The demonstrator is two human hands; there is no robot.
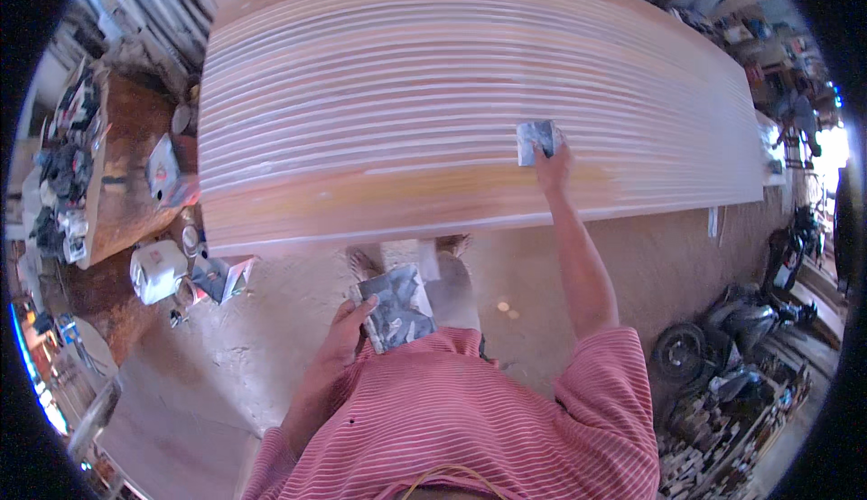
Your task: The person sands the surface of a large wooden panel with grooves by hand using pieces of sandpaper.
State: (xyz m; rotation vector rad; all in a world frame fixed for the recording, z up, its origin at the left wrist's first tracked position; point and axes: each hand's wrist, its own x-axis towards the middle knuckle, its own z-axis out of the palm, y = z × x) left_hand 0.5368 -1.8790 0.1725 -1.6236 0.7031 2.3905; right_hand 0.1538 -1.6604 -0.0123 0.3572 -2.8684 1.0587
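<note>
A long grooved wooden panel [379,120] lies before me, with white stripes along its ribs and orange-brown bands near its edges. My right hand [554,164] grips a flat rectangular scraper [536,135], held against the panel's surface right of its middle. Close to my body, my left hand [349,327] holds a flat plate [398,303] by its left side, thumb on top. Grey and whitish smears cover the plate's face. The underside of the scraper is hidden.
Left of the panel stand a brown wooden table [132,154] with clutter, a white plastic jerrycan [158,269] and an open carton [220,278]. A motorcycle [718,337] is parked at right, above a heap of wood offcuts [718,446]. Metal lengths [152,9] lean at far left.
</note>
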